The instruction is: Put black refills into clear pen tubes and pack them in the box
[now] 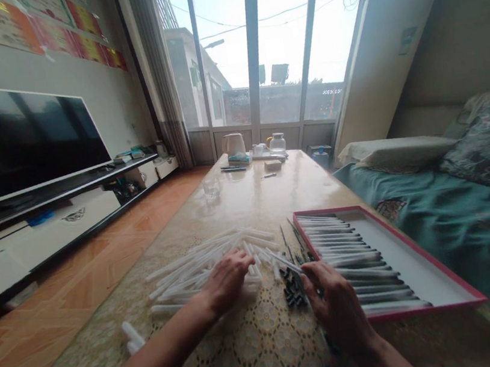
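My right hand [333, 292] is closed on a slim white translucent tube [284, 260], which points up and to the left from the fingertips. Over the right end of a loose pile of white tubes [185, 274], my left hand [228, 277] has its fingers curled together; whatever they pinch is hidden. Between the hands lie several small black caps [293, 293]. Thin dark rods [297, 240] lie just beyond the right hand. To its right, a red-rimmed shallow box [443, 268] holds a row of filled tubes [349, 248] with dark ends, partly covered by the hand.
More white tubes [133, 336] lie near the left table edge. A clear glass [211, 188] stands farther up the patterned table [268, 350]. At the far end are a kettle [234, 143], a glass jug [277, 144] and small boxes. A sofa [391, 187] flanks the right side.
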Demonstrator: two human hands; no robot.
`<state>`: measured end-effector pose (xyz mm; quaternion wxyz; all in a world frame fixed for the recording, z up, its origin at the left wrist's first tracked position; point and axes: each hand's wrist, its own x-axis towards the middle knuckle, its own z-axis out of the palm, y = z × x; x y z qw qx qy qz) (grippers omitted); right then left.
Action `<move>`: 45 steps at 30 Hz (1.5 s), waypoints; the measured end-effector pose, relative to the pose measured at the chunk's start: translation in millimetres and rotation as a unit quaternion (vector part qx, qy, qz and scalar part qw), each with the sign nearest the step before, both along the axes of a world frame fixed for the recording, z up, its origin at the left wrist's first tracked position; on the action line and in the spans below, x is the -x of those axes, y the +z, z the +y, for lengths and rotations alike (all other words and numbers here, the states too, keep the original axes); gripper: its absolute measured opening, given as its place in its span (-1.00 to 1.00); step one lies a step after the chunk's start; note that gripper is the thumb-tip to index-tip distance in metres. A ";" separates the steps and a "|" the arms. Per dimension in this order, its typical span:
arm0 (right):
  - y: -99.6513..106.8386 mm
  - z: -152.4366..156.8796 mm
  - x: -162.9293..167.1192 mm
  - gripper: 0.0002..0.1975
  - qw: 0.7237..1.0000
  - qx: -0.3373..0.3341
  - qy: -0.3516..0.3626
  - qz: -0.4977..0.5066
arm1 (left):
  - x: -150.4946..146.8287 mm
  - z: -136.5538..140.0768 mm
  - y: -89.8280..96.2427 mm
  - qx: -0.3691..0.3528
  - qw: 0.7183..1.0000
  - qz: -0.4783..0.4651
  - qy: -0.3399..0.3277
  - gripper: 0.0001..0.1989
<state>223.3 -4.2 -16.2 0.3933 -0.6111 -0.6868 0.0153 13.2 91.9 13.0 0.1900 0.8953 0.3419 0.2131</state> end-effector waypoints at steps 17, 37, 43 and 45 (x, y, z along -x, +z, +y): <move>7.9 -1.7 -0.2 -0.84 0.999 -0.031 0.041 0.013 | 1.9 -15.9 -0.5 0.186 0.960 -0.185 0.096 -0.81; 25.7 -15.4 12.6 -0.89 0.993 0.046 0.079 -0.078 | 8.0 -62.2 -33.1 0.451 0.799 -0.370 0.145 -0.68; 19.7 -13.5 16.2 -0.91 0.990 0.059 0.098 -0.085 | 8.3 -62.4 -38.6 0.448 0.802 -0.374 0.130 -0.71; 17.2 -12.5 17.1 -0.92 0.986 0.062 0.111 -0.104 | 7.9 -62.8 -39.5 0.447 0.801 -0.378 0.123 -0.72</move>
